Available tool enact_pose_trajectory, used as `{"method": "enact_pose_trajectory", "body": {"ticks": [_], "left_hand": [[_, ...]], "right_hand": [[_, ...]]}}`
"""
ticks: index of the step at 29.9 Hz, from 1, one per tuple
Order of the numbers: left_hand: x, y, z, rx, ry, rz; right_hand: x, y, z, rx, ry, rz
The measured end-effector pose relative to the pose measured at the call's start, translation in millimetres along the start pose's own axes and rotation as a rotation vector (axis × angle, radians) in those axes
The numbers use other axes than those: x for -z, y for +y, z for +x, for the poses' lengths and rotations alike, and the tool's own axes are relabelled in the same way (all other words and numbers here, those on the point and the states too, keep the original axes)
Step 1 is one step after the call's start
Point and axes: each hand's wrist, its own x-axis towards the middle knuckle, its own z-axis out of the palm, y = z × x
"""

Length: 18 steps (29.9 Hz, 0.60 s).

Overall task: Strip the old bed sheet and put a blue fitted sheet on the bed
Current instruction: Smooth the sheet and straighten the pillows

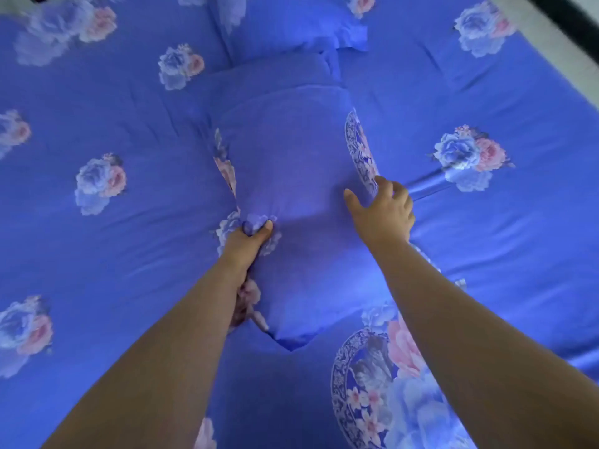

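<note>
In the head view, the left hand (249,236) grips a bunched edge of a soft blue pillow with flower print (291,196), and the right hand (384,209) rests on its other side with fingers loosely spread, holding nothing; a second blue pillow (285,24) lies farther up. The blue flowered bed sheet (486,241) covers the mattress smoothly with few wrinkles; I judge the fitting is nearly done and only the pillows are left to arrange.
</note>
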Motion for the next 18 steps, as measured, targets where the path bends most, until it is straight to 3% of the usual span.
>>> {"method": "enact_pose_trajectory", "body": {"ticks": [3,6,10,14,18], "left_hand": [[76,-30,-20,0.021,0.021,0.219],[142,-71,-43,0.064,0.056,0.326],[236,-118,-79,0.059,0.212,0.500],[342,-148,-112,0.012,0.358,0.647],[452,-192,-163,0.009,0.558,0.579]], "right_hand": [[-28,17,-13,-0.336,-0.353,0.024],[-69,12,-78,-0.453,-0.591,0.298],[-143,-11,-191,-0.301,-0.674,0.652],[-198,-68,-289,-0.124,-0.660,0.506],[-243,-136,-387,-0.084,-0.695,0.384]]}}
